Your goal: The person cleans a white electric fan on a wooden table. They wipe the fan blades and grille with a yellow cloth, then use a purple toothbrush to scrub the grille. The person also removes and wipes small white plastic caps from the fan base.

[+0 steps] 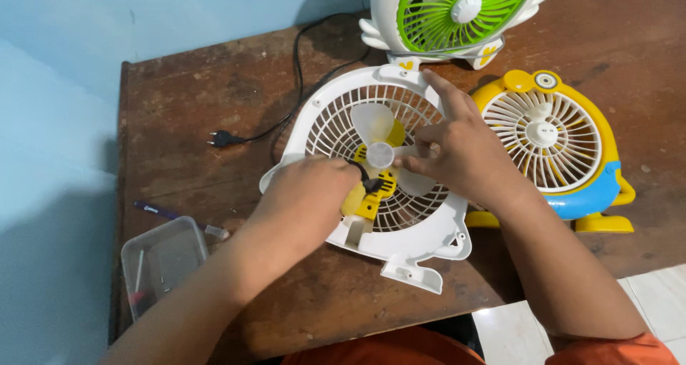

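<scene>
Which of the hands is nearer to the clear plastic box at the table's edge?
Left. The left hand rests on the open white fan, just right of the box. The right hand lies farther right, on the fan's blades.

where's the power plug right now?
In the head view, the black power plug lies on the wooden table, left of the opened white fan under the hands, its cord running back toward the green fan.

This looks like a small home repair corner. A worn wooden table (214, 122) stands against a pale blue wall (71, 51), crowded with three little plastic fans (564, 151), a clear parts tub (161, 258), and white floor tiles (657, 301) below.
</scene>
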